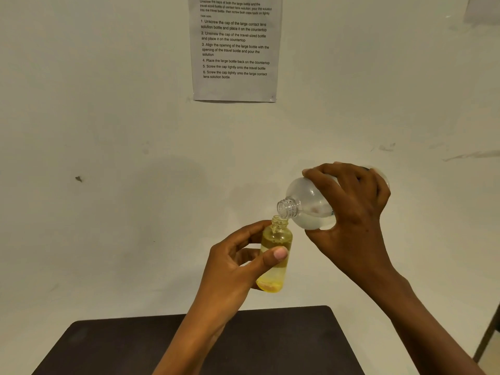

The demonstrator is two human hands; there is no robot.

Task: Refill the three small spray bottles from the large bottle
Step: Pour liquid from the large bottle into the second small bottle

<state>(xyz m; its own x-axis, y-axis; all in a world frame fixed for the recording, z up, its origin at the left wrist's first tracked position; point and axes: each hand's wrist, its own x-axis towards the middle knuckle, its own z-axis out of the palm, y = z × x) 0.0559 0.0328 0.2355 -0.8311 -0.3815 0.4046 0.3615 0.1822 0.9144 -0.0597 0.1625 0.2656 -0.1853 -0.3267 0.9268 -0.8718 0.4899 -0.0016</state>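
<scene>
My left hand (pixel 235 263) grips a small yellow-tinted bottle (pixel 276 255) with its cap off, held upright in the air above the table. My right hand (pixel 349 209) holds the large clear bottle (pixel 308 207) by its body, tipped down to the left. Its open threaded neck sits right over the small bottle's mouth, touching or nearly touching it. Clear liquid lies in the lower part of the large bottle. The other small bottles and the caps are out of view.
A dark table (pixel 270 345) fills the bottom of the view, against a pale wall. A printed instruction sheet (pixel 234 47) hangs on the wall above the hands. A wooden edge (pixel 487 342) shows at the far right.
</scene>
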